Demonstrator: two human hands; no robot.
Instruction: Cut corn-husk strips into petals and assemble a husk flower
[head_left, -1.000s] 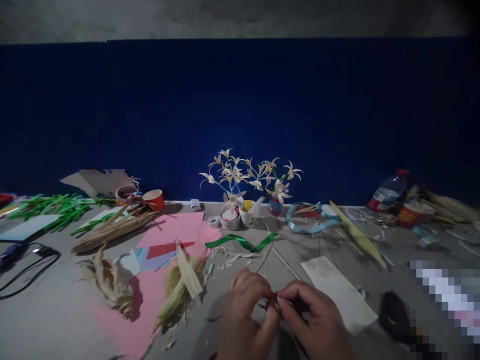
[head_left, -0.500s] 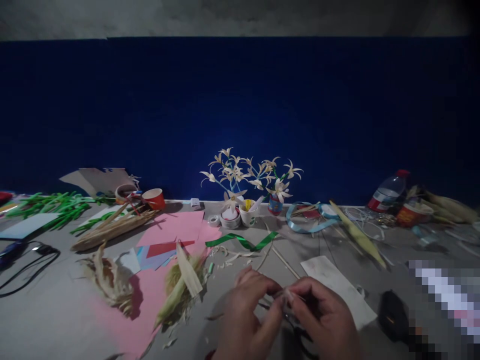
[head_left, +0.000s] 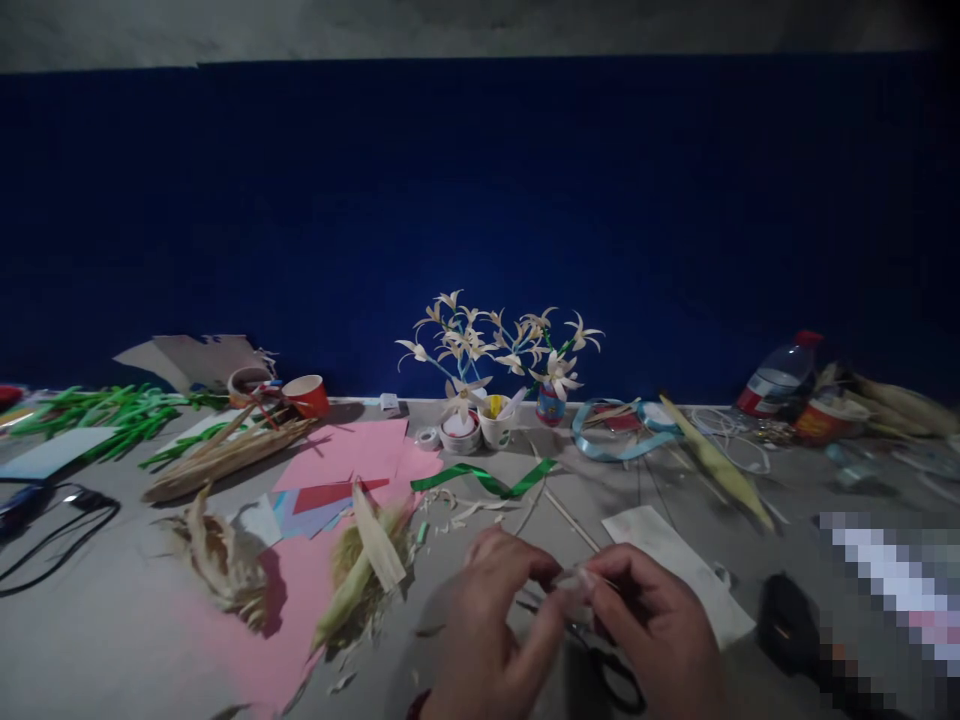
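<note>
My left hand [head_left: 499, 615] and my right hand [head_left: 652, 625] meet low in the middle of the view. Between their thumbs and fingertips they pinch a small, thin, whitish translucent piece [head_left: 576, 588]; its exact kind is too blurred to tell. Both hands are closed on it. Below the fingers lie scissors [head_left: 621, 680] with black handles, partly covered by my right hand. Left of my hands, a strip of corn husk [head_left: 377, 540] rests over a green husk and corn silk on pink paper [head_left: 277, 620]. A white sheet [head_left: 671, 570] lies beyond my right hand.
Husk flowers [head_left: 465, 345] stand in small cups at the back, with a green ribbon [head_left: 480, 480] before them. A light blue ribbon [head_left: 585, 445], a bottle [head_left: 780, 375] and a black tool [head_left: 784, 625] are on the right. Green stems [head_left: 112, 415] and a dried husk [head_left: 225, 565] lie left.
The whitish piece shows more between my fingertips, and more of the scissors' handle is visible. Both hands stay nearly in place; the view has shifted slightly.
</note>
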